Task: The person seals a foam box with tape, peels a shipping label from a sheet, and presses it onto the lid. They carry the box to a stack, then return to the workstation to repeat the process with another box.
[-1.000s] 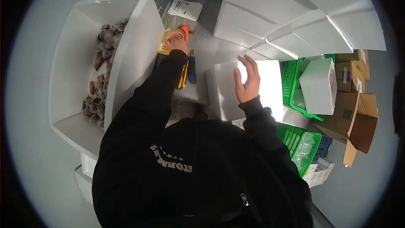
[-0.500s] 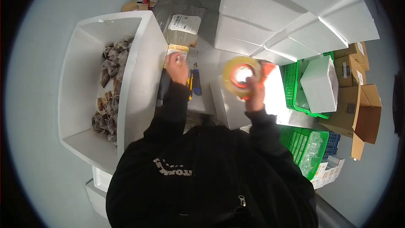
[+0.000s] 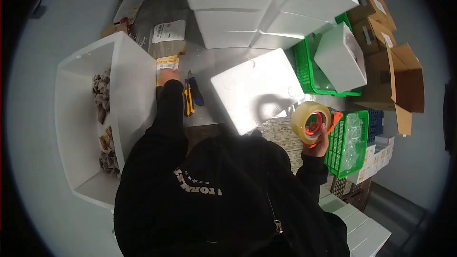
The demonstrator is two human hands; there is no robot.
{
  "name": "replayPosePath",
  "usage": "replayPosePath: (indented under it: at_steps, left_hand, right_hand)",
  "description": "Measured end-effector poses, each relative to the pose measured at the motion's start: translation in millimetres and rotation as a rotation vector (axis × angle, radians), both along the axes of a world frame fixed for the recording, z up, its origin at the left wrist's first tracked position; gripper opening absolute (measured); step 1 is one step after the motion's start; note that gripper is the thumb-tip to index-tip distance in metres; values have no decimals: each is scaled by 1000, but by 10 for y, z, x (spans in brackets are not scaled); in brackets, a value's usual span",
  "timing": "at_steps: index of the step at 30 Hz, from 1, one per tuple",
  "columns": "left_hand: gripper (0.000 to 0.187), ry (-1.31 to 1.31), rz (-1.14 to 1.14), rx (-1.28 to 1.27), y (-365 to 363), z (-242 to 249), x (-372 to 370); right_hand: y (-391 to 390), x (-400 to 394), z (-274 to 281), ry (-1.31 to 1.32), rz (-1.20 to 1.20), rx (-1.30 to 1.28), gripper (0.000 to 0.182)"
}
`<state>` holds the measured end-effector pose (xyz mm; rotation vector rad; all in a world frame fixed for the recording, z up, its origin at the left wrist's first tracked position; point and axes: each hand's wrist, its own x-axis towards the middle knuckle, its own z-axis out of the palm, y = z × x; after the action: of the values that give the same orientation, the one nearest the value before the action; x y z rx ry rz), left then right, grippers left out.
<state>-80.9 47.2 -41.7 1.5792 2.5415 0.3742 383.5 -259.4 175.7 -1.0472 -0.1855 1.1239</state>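
My right hand [image 3: 320,146] grips an orange tape dispenser [image 3: 336,121] loaded with a wide roll of clear packing tape [image 3: 301,123], held out past the near edge of the steel table. At the left, my left hand [image 3: 168,76] rests on the lower end of a yellow-and-white printed label [image 3: 167,62]. Its fingers are mostly hidden, so I cannot see whether they pinch the label. Two utility knives lie just right of that hand, one yellow [image 3: 188,101] and one blue [image 3: 195,90]. A white foam lid or closed foam box [image 3: 247,85] lies between my hands.
An open foam box [image 3: 131,100] with several small wrapped packets [image 3: 102,95] stands at the left. Stacked foam boxes [image 3: 228,24] rise at the back. Green crates [image 3: 304,66] and an open cardboard box [image 3: 381,85] stand at the right. White printed papers [image 3: 169,32] lie behind the label.
My right hand has swung the tape dispenser right and toward me, off the white foam surface. My left hand has come down onto the label. The view has shifted right.
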Motion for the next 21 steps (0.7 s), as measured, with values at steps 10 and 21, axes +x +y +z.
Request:
replayPosePath:
  at_steps: [10, 21]
  left_hand:
    - [6, -179, -590, 501, -1370, 2080, 1906]
    - [42, -58, -1355, 68, -1609, 1858, 2021]
  right_hand:
    - [-483, 442, -315, 70, 31, -13, 40]
    - [-841, 627, -383, 175, 240, 8, 67]
